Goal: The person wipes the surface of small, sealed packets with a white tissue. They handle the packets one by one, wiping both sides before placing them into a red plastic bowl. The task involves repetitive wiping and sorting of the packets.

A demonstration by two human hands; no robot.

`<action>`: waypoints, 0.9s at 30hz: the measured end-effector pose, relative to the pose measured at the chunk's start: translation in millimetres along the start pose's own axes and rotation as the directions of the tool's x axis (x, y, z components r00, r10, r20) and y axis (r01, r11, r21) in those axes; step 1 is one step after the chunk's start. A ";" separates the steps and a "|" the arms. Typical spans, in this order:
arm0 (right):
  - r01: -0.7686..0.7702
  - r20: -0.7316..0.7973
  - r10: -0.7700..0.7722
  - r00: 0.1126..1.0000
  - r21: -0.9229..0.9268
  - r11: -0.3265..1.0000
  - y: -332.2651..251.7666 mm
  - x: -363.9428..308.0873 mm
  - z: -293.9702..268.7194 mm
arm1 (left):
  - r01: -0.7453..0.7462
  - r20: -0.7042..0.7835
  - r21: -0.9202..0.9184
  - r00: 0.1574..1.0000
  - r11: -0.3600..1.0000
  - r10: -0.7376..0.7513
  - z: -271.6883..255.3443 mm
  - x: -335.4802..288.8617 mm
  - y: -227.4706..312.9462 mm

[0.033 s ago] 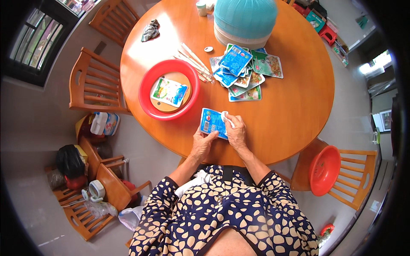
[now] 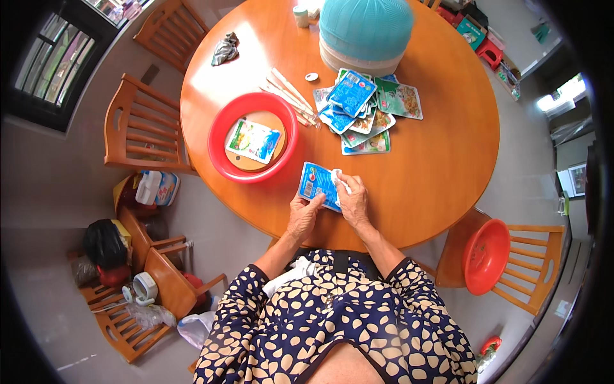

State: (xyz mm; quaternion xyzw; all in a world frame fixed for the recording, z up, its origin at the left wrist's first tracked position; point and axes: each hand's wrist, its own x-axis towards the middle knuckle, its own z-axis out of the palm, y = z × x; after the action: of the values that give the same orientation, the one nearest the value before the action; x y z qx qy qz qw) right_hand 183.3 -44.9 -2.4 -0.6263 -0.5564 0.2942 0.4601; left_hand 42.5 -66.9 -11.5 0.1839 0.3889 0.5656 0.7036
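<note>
My left hand [image 2: 303, 216] grips the lower left edge of a blue food pouch [image 2: 318, 183], its thumb lying on the printed face. The pouch is tilted above the near edge of the round wooden table. My right hand [image 2: 352, 197] is closed on a small crumpled white tissue or cloth [image 2: 336, 177] pressed against the pouch's right side. Ahead lies a loose pile of blue and green pouches [image 2: 352, 93]. To the left, a red basin [image 2: 219, 158] contains a round wooden board [image 2: 269, 120] with a white, green and blue pouch [image 2: 253, 140] on it.
Pale sticks [image 2: 288, 96] lie beside the basin, near a small white cap [image 2: 311, 77]. Farther back stand a turquoise domed cover [image 2: 366, 29] and a small jar [image 2: 301, 17]. A crumpled dark bag [image 2: 225, 49] lies far left. Another red basin [image 2: 486, 257] rests on a right-hand chair.
</note>
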 end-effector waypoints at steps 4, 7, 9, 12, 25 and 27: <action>0.154 0.049 -0.155 0.987 0.035 0.987 -17.2 -7.1 -13.6 | 0.003 -0.056 -0.048 0.998 0.999 -0.006 12.2 17.3 16.7; 0.513 0.064 -0.511 0.857 -0.007 0.859 -51.0 -12.3 -33.7 | 0.206 0.075 -0.204 0.978 0.957 -0.195 32.3 10.0 48.1; 0.573 0.127 -0.564 0.816 -0.046 0.818 -67.3 -11.1 -48.0 | 0.296 0.156 -0.291 0.953 0.910 -0.261 42.4 0.2 55.5; 0.608 0.136 -0.596 0.791 -0.068 0.791 -78.8 0.4 -58.7 | 0.379 0.239 -0.327 0.920 0.866 -0.312 55.5 -10.4 65.5; 0.609 0.089 -0.603 0.793 -0.156 0.778 -103.3 9.1 -74.5 | 0.296 0.293 -0.276 0.932 0.914 -0.213 75.2 -24.0 70.3; 0.676 0.118 -0.665 0.737 -0.135 0.725 -102.4 -4.4 -77.6 | 0.366 0.364 -0.311 0.898 0.877 -0.246 85.5 -25.9 76.2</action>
State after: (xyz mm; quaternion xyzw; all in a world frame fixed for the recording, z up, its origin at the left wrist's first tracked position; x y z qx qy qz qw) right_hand 207.0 -72.8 120.8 -0.4102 -0.7816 0.0790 0.4633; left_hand 55.9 -53.5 104.3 0.0699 0.1822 0.4722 0.8596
